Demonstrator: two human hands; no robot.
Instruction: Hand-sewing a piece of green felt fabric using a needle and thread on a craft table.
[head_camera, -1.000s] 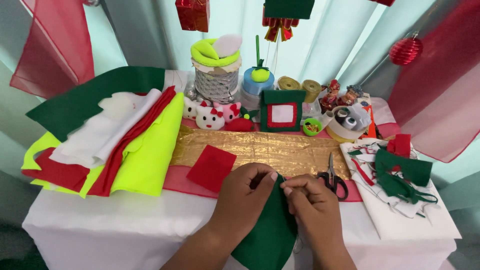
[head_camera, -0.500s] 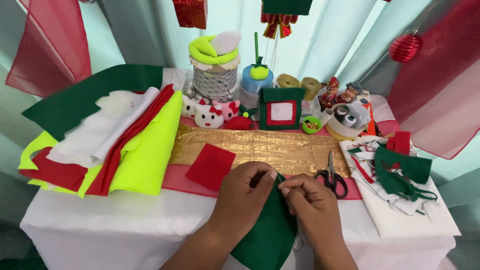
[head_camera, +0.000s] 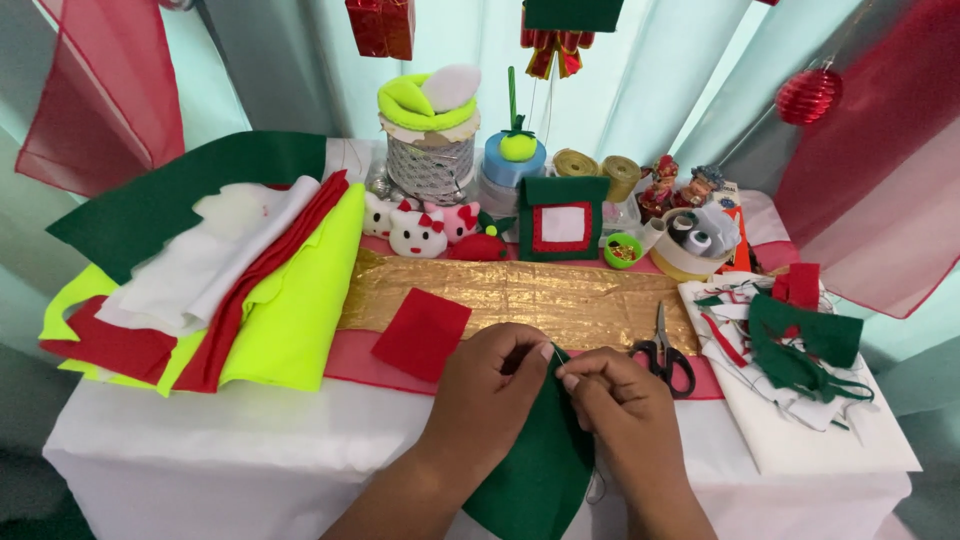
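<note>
At the front edge of the table, I saw the green felt piece (head_camera: 540, 460) pinched at its top by my left hand (head_camera: 490, 395) and right hand (head_camera: 615, 400), fingertips closed on it. Its point faced away, long axis running toward me. Stitching looked barely begun; scissors (head_camera: 665, 355) lay just beside.

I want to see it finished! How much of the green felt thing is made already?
Done: a red felt square lies cut on the gold cloth, scissors set aside. In hand: the left hand and right hand pinch the green felt piece at its top edge. Left: it looks plain, nothing attached yet.
</note>
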